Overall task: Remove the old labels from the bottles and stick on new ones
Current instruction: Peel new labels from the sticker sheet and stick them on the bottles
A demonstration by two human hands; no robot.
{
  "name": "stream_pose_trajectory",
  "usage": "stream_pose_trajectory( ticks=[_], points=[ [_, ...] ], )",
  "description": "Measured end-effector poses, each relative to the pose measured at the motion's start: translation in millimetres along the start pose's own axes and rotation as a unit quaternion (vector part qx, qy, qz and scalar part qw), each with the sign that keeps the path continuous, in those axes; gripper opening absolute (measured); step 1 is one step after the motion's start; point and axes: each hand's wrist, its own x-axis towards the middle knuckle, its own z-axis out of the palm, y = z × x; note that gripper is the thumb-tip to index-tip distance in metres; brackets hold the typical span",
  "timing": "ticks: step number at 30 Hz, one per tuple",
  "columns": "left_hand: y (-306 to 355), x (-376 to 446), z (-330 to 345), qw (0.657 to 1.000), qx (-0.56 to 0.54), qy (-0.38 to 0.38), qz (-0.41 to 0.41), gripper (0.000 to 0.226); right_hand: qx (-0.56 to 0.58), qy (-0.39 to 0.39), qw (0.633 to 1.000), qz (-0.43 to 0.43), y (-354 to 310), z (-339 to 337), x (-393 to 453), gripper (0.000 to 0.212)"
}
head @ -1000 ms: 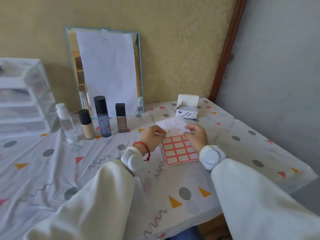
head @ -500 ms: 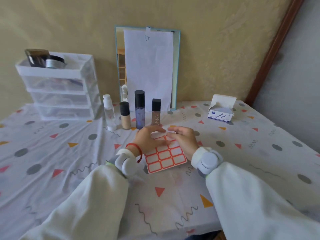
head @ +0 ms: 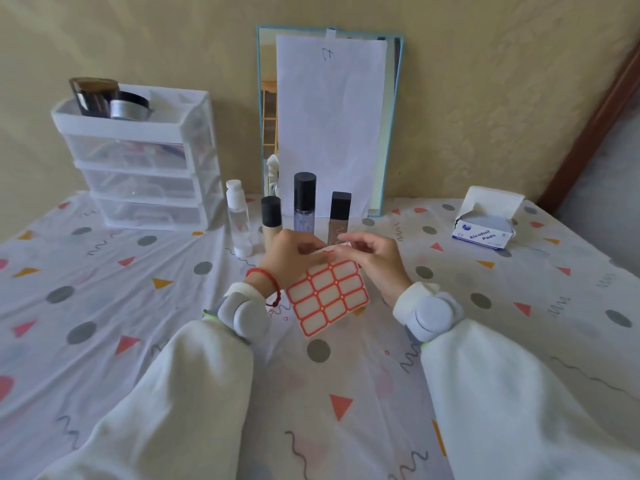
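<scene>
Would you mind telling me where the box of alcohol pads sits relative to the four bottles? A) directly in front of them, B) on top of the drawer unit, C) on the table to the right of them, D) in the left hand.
C: the open box of alcohol pads stands on the table, well right of the bottles and the mirror.

Both hands, left [head: 289, 259] and right [head: 375, 259], pinching label sheet [head: 327, 294] top edge, four bottles [head: 304, 204] behind
</scene>
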Motion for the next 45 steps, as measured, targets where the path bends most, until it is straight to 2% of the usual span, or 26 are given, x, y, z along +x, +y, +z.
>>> stream_pose_trajectory(
  ticks=[3, 8, 14, 18, 23, 30, 36, 40, 45],
  points=[
    [-6, -1, -1, 1.0, -0.017, -0.01, -0.022, 0.019, -0.033, -0.028, 0.999, -0.003, 1, 1, 1, 0.01],
    [-9, -2, 0, 0.998, -0.031, -0.037, -0.036, 0.01, 0.026, -0.074, 0.996, 0.046, 7, -2, -2, 0.007],
    [-13, -5, 9, 0.996, -0.06, -0.037, -0.046, 0.012, 0.022, -0.033, 0.998, 0.058, 15, 1, -4, 0.011],
    [-13, -7, 8, 0.986, -0.14, -0.032, -0.088, 0.02, 0.025, -0.002, 0.998, 0.065, 19, 3, -3, 0.011],
    [-13, -8, 6, 0.975, -0.182, -0.053, -0.114, 0.023, 0.018, 0.004, 0.997, 0.071, 22, 5, -4, 0.014],
    [-16, -10, 3, 0.966, -0.209, -0.071, -0.135, 0.012, 0.06, -0.04, 0.996, 0.052, 17, 0, -4, 0.026],
    [-19, -10, 6, 0.968, -0.199, -0.068, -0.138, 0.005, 0.032, -0.043, 0.998, 0.016, 19, 1, -6, 0.018],
    [-20, -10, 9, 0.965, -0.21, -0.075, -0.136, 0.011, 0.007, -0.031, 0.999, 0.001, 23, 0, -4, 0.015],
    [-17, -14, 6, 0.965, -0.202, -0.113, -0.125, 0.013, -0.035, -0.053, 0.998, -0.01, 26, -5, -1, 0.01]
  ],
)
